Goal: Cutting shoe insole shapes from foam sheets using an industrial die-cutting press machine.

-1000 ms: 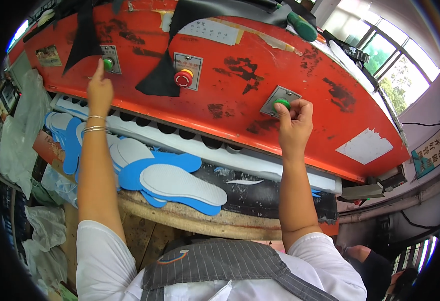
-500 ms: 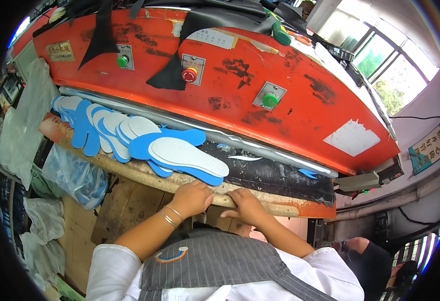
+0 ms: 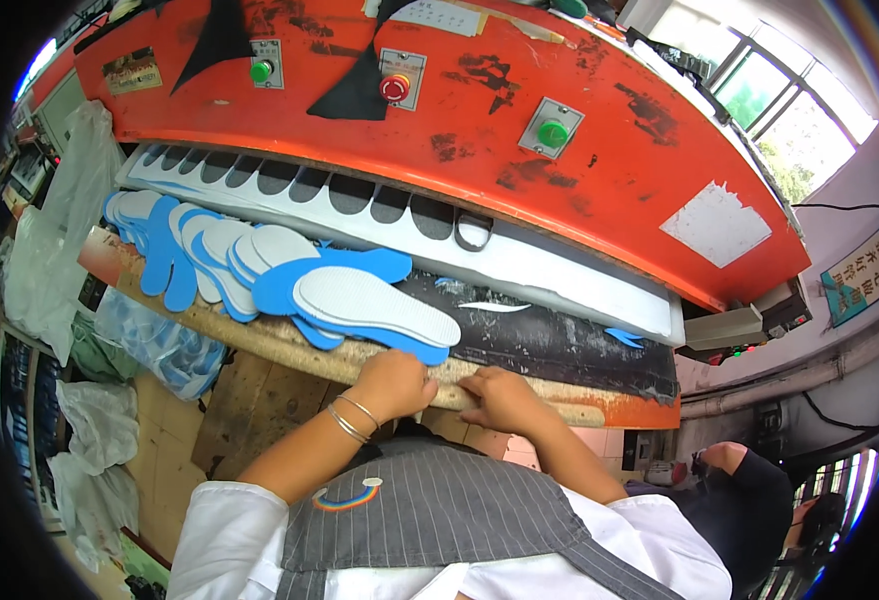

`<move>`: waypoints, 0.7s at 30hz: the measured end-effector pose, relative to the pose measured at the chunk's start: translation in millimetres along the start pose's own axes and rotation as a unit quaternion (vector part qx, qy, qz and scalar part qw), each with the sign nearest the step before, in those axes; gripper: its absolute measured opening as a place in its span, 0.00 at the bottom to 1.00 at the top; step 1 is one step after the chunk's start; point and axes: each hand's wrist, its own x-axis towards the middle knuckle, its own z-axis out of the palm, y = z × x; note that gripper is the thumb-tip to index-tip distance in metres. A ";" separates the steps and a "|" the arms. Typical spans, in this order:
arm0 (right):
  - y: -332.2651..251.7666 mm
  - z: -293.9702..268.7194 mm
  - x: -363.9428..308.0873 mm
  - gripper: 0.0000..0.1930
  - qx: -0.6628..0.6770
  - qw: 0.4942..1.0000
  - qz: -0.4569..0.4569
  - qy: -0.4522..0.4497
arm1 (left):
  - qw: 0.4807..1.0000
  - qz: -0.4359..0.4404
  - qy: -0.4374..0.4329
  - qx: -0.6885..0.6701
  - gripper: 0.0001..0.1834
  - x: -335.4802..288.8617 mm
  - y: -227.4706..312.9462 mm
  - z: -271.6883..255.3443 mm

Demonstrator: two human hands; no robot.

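Observation:
My left hand [image 3: 397, 382] is closed over the wooden front edge of the worktable [image 3: 344, 362], just below the nearest insoles. Close to its right, my right hand [image 3: 504, 398] is curled over the same edge, fingers bent. A pile of blue and white insoles [image 3: 229, 245] lies along the left half of the table. On top at its right end rests a white ribbed insole [image 3: 369, 302] over a blue one [image 3: 429, 353]. Behind the pile, a white foam sheet [image 3: 539, 270] has a row of rounded cut-outs with dark material showing. Neither hand touches the insoles.
A red press beam [image 3: 479, 110] spans the back, with green buttons [image 3: 553, 134] and a red knob [image 3: 394, 88]. Blue and white scraps [image 3: 494, 306] lie on the black pad [image 3: 549, 345]. Plastic bags [image 3: 154, 335] hang at left. Another person's knee [image 3: 724, 458] shows at lower right.
The red press beam appears higher, and the white sheet with its row of cut-outs now shows beneath it. My hands stay on the table edge; the view has shifted slightly.

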 end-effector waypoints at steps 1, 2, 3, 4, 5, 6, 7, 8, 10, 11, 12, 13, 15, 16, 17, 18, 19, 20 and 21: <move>-7.0 -20.4 12.8 0.19 0.064 0.995 0.008 -0.075 | 0.995 -0.016 -0.094 0.011 0.19 -0.6 -2.3 -15.4; -9.2 -32.8 22.8 0.18 0.128 0.981 0.019 -0.148 | 0.982 -0.028 -0.188 0.021 0.20 0.2 -3.4 -27.8; 5.0 -28.6 32.4 0.14 0.178 0.984 0.005 -0.026 | 0.972 0.000 -0.234 0.005 0.20 8.7 -4.1 -35.1; 11.9 -31.6 45.6 0.13 0.158 0.986 -0.030 0.040 | 0.972 -0.001 -0.234 0.003 0.20 15.8 -5.2 -32.3; 20.3 -28.2 56.0 0.15 0.127 0.984 -0.015 0.123 | 0.987 0.015 -0.161 -0.022 0.19 24.2 -4.3 -27.8; 35.4 -21.3 70.9 0.16 0.113 0.977 -0.017 0.179 | 0.994 0.037 -0.090 -0.047 0.18 33.9 -3.0 -21.4; 49.4 -10.3 87.8 0.14 0.083 0.969 -0.020 0.231 | 0.996 0.076 0.001 -0.048 0.17 44.7 -9.0 -10.7; 58.4 0.6 105.5 0.12 0.055 0.957 -0.028 0.282 | 0.988 0.111 0.092 -0.048 0.15 57.4 -20.7 -0.4; 63.0 14.0 125.7 0.10 0.026 0.966 -0.031 0.254 | 0.988 0.110 0.095 -0.050 0.16 74.8 -40.4 10.1; 65.4 21.3 135.5 0.09 -0.003 0.974 -0.030 0.223 | 0.986 0.110 0.124 -0.007 0.18 78.9 -49.4 18.4; 72.0 40.2 138.0 0.07 0.022 0.962 -0.056 0.268 | 0.983 0.106 0.149 0.031 0.21 80.6 -57.2 33.9; 76.6 49.5 137.7 0.07 0.036 0.957 -0.063 0.280 | 0.986 0.110 0.121 0.042 0.26 77.3 -64.4 46.3; 85.9 52.0 143.2 0.07 0.049 0.953 -0.069 0.292 | 0.985 0.113 0.126 0.040 0.27 73.5 -70.2 57.3; 89.7 46.3 148.3 0.06 0.067 0.956 -0.082 0.275 | 0.984 0.119 0.129 0.039 0.28 75.7 -70.7 55.7; 93.9 39.6 152.1 0.06 0.084 0.958 -0.094 0.258 | 0.981 0.119 0.144 0.047 0.29 82.6 -72.0 55.5; 92.5 28.5 153.3 0.06 0.088 0.950 -0.092 0.284 | 0.981 0.120 0.144 0.044 0.29 84.1 -72.7 53.7; 88.6 14.7 154.4 0.05 0.095 0.942 -0.092 0.308 | 0.982 0.119 0.137 0.050 0.29 82.3 -74.3 52.7; 90.5 -13.3 159.0 0.04 0.095 0.916 -0.119 0.372 | 0.982 0.120 0.134 0.053 0.30 83.8 -73.0 55.3; 78.7 -43.7 156.9 0.04 0.150 0.905 -0.064 0.394 | 0.983 0.123 0.129 0.048 0.30 80.7 -73.6 57.5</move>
